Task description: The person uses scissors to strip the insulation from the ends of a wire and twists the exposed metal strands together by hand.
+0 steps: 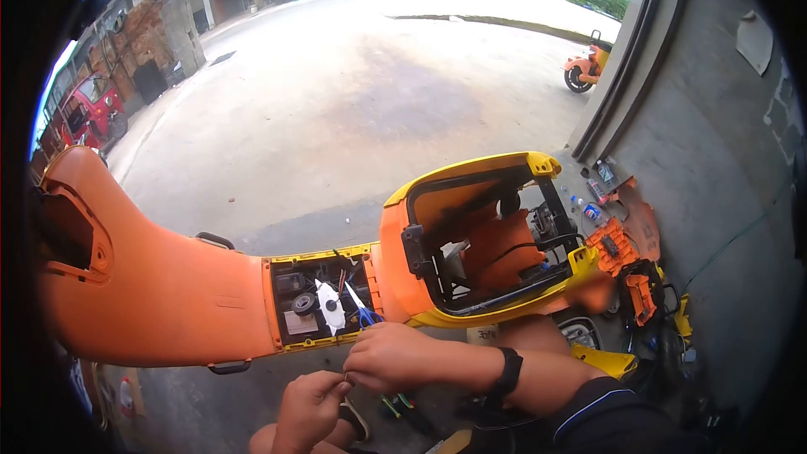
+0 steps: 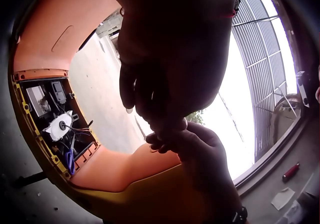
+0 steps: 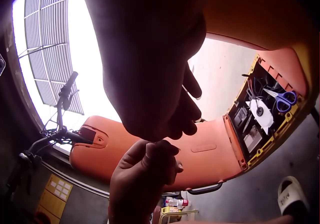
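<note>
Pinched between the fingertips of both hands is a tiny, slender piece, mostly covered by the fingers and too small to identify; it is held clear of the orange scooter body, near its open compartment

Daylight glares off the concrete yard out there; in here, 1 pale sheet hangs on the grey wall.
</note>
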Demonstrator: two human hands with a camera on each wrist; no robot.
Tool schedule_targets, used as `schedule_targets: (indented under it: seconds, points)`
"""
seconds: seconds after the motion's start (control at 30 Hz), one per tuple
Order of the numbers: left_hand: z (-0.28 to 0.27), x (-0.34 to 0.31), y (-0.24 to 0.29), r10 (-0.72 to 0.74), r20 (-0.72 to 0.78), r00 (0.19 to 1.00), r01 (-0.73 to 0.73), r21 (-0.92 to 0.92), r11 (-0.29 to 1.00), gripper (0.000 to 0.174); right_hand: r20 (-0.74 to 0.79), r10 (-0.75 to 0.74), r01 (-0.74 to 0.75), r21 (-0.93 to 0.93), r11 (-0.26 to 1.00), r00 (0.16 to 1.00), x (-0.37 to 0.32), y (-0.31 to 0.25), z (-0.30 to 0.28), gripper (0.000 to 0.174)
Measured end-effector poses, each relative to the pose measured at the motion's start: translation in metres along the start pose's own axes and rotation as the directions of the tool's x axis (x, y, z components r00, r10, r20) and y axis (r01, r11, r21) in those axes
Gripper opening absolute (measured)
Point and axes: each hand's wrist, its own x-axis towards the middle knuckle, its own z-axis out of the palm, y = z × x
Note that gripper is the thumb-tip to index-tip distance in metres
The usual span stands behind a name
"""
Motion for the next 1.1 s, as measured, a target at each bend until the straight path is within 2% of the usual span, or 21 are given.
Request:
schedule_targets:
  seconds: [0.03, 0.2, 0.27, 0.33, 0.37, 0.4, 0.43, 0.47, 0.53, 0.67, 0.73, 0.77, 0.83, 0.87, 0.93, 1.07, 1.1]
  points:
    - [-0.001, 0.000, 0.001, 0.067, -0.028, 0.997, -0.066, 0.031, 0.997, 0.011, -0.018, -0.004, 0.004, 0.002, 1.000, 1.000, 0.000, 0.001, 0.000, 0.015]
    - [-0.004, 0.002, -0.013, 0.055, 0.047, 0.997, -0.054, -0.029, 0.998, 0.014, -0.071, -0.039, 0.039, 0.001, 0.999, 0.997, 0.002, -0.008, -0.012, 0.011]
    - [-0.006, -0.001, -0.015, 0.045, 0.056, 0.997, -0.042, -0.051, 0.998, 0.013, -0.147, -0.091, 0.088, -0.029, 0.996, 0.985, 0.004, -0.011, -0.013, 0.010]
    - [-0.007, 0.000, -0.015, -0.079, 0.198, 0.977, 0.134, -0.283, 0.950, 0.017, -0.166, -0.126, 0.117, -0.065, 0.991, 0.978, 0.006, -0.012, -0.017, 0.011]
    - [-0.007, -0.001, -0.016, -0.092, 0.200, 0.975, 0.147, -0.282, 0.948, 0.017, -0.178, -0.145, 0.130, -0.093, 0.987, 0.973, 0.005, -0.014, -0.015, 0.013]
    - [-0.008, 0.000, -0.013, -0.096, 0.272, 0.957, 0.179, -0.299, 0.937, 0.018, -0.177, -0.139, 0.127, -0.078, 0.989, 0.974, 0.004, -0.015, -0.013, 0.013]
    - [-0.010, 0.001, -0.011, -0.092, 0.340, 0.936, 0.205, -0.313, 0.927, 0.020, -0.185, -0.205, 0.187, -0.111, 0.976, 0.961, 0.004, -0.014, -0.013, 0.015]
    - [-0.012, 0.001, -0.011, -0.091, 0.338, 0.937, 0.203, -0.313, 0.928, 0.020, -0.189, -0.276, 0.250, -0.153, 0.956, 0.942, 0.006, -0.012, -0.015, 0.017]
    - [-0.011, -0.002, -0.014, -0.117, 0.440, 0.890, 0.285, -0.340, 0.896, 0.021, -0.144, -0.273, 0.252, -0.152, 0.956, 0.951, 0.003, -0.013, -0.015, 0.019]
    - [-0.017, 0.000, -0.017, -0.145, 0.527, 0.837, 0.348, -0.310, 0.885, 0.021, -0.135, -0.255, 0.243, -0.102, 0.965, 0.958, 0.001, -0.016, -0.015, 0.015]
    - [-0.016, -0.001, -0.020, -0.017, 0.481, 0.876, 0.176, -0.288, 0.941, 0.020, -0.121, -0.237, 0.228, -0.084, 0.970, 0.964, 0.000, -0.019, -0.012, 0.014]
    - [-0.016, -0.001, -0.019, -0.024, 0.486, 0.874, 0.185, -0.287, 0.940, 0.020, -0.113, -0.227, 0.216, -0.096, 0.972, 0.967, 0.000, -0.021, -0.012, 0.015]
    - [-0.016, -0.002, -0.015, 0.004, 0.469, 0.883, 0.083, -0.165, 0.983, 0.015, -0.101, -0.208, 0.199, -0.090, 0.976, 0.973, -0.001, -0.023, -0.009, 0.018]
    - [-0.015, -0.003, -0.015, -0.010, 0.472, 0.882, 0.099, -0.164, 0.981, 0.015, -0.120, -0.206, 0.198, -0.071, 0.978, 0.971, -0.001, -0.024, -0.008, 0.020]
    - [-0.013, -0.004, -0.013, 0.181, 0.384, 0.906, -0.127, -0.161, 0.979, 0.011, -0.137, -0.212, 0.208, -0.045, 0.977, 0.968, -0.001, -0.028, -0.008, 0.022]
    - [-0.015, -0.003, -0.019, 0.185, 0.425, 0.886, -0.155, -0.104, 0.982, 0.007, -0.151, -0.226, 0.217, -0.073, 0.973, 0.962, 0.001, -0.034, -0.010, 0.025]
    - [-0.015, -0.001, -0.018, 0.253, 0.392, 0.885, -0.257, -0.042, 0.965, 0.005, -0.160, -0.225, 0.212, -0.091, 0.973, 0.961, 0.000, -0.035, -0.008, 0.025]
